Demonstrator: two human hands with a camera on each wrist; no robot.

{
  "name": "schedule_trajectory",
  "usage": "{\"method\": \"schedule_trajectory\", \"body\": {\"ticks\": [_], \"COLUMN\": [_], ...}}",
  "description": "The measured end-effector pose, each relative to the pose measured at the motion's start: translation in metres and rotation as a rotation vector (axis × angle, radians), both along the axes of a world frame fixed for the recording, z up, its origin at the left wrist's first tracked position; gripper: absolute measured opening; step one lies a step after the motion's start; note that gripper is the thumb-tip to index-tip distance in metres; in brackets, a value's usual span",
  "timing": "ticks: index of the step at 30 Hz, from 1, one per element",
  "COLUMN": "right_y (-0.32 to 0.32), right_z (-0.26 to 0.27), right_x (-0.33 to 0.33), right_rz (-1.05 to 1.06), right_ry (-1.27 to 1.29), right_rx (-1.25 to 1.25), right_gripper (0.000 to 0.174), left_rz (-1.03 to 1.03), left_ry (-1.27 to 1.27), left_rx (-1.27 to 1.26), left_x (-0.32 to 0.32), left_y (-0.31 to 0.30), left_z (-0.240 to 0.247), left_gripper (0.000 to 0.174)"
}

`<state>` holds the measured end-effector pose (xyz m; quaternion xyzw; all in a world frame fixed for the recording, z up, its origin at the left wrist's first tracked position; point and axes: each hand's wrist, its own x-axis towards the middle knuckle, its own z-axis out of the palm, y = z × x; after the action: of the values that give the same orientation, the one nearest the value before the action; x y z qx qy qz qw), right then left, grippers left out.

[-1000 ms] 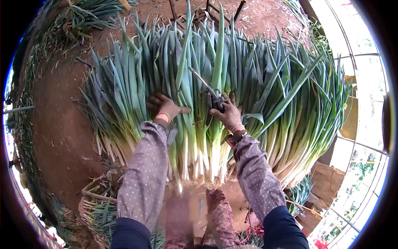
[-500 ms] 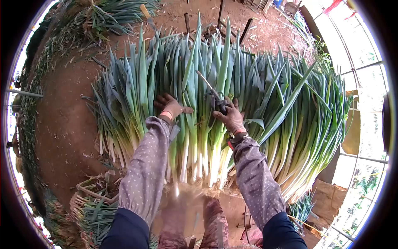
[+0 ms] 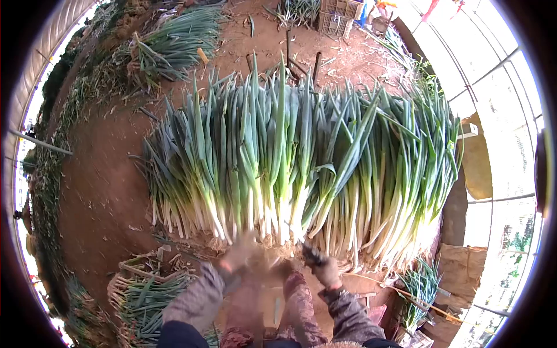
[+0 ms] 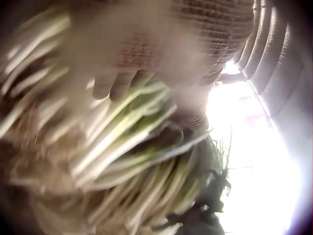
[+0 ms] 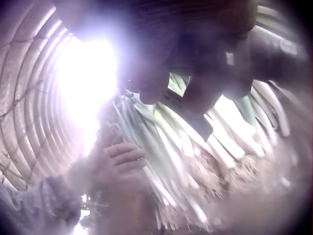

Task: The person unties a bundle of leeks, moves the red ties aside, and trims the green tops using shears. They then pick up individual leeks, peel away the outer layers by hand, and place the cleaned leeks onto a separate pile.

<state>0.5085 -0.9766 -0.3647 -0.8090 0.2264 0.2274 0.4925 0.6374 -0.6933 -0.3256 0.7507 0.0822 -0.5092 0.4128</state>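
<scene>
A wide row of long green onions lies on the ground, leaves away from me and white root ends nearer. My gloved left hand, blurred, is low by the root ends. In the left wrist view its fingers extend loosely over the white stalks, holding nothing. My gloved right hand is just below the roots, right of centre. It grips a dark-handled tool; earlier frames show its narrow metal shaft. Fingers and blur hide much of the tool in the right wrist view.
Smaller bundles of green onions lie at lower left, lower right and upper left. Metal posts stand behind the row. Crates are farther back. My legs are below the hands.
Both hands have come off the leaves and moved back toward my body, to the root ends. The tool came along in the right hand. The head view has shifted, showing more ground behind the row.
</scene>
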Motion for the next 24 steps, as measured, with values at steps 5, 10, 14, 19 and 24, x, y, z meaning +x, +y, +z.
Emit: {"method": "schedule_trajectory", "body": {"ticks": [5,10,14,19,24], "right_y": [0.027,0.045,0.030,-0.020,-0.049], "right_z": [-0.012,0.053,0.076,0.088,0.147], "right_x": [-0.109,-0.125,-0.141,-0.189,-0.269], "right_rz": [0.288,0.542,0.607,0.529,0.546], "right_ry": [-0.009,-0.114,-0.327,-0.714,-0.248], "right_rx": [-0.181,-0.135,-0.083,0.024,0.128], "right_gripper": [0.028,0.021,0.035,0.062,0.069], "left_rz": [0.423,0.583,0.426,-0.159,0.194], "left_ry": [0.092,-0.180,-0.361,-0.958,-0.313], "left_rx": [-0.380,-0.272,-0.167,-0.129,-0.522], "left_x": [-0.187,-0.245,-0.254,-0.279,-0.349], "left_y": [-0.037,-0.068,-0.079,-0.100,-0.116], "left_z": [-0.004,0.032,0.069,0.134,0.100], "left_gripper": [0.073,0.045,0.045,0.046,0.055]}}
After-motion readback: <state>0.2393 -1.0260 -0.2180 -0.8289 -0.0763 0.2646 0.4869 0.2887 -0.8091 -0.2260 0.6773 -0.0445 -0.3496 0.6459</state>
